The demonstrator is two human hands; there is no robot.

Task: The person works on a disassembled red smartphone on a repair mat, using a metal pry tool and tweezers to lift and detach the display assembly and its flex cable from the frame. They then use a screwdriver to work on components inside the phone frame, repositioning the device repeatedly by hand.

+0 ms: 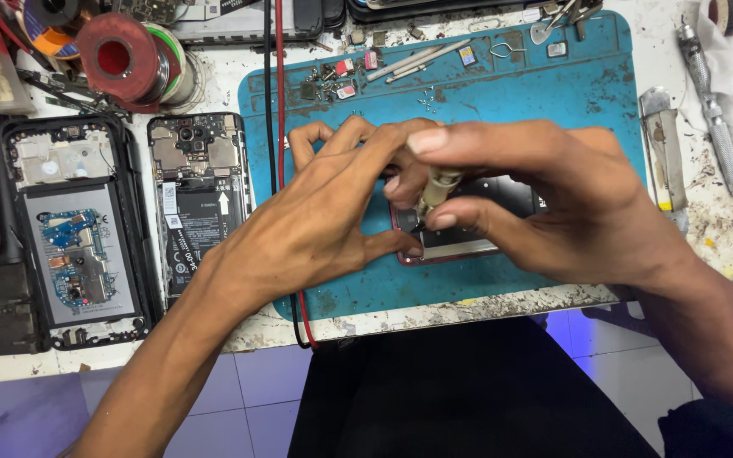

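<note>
**Screwdriver tip on an opened phone**

Head view: the right hand pinches a small screwdriver, tip down on the phone lying on the blue mat. The left hand curls closed beside it, fingertips bracing the phone's edge. Best kept upright, I'd say, pressing lightly.

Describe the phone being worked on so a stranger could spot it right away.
On the blue work mat, look under both hands, where a small screwdriver points down. The phone is dark with a reddish frame, mostly covered, unlike the two opened phones lying off the mat to its left.
</note>
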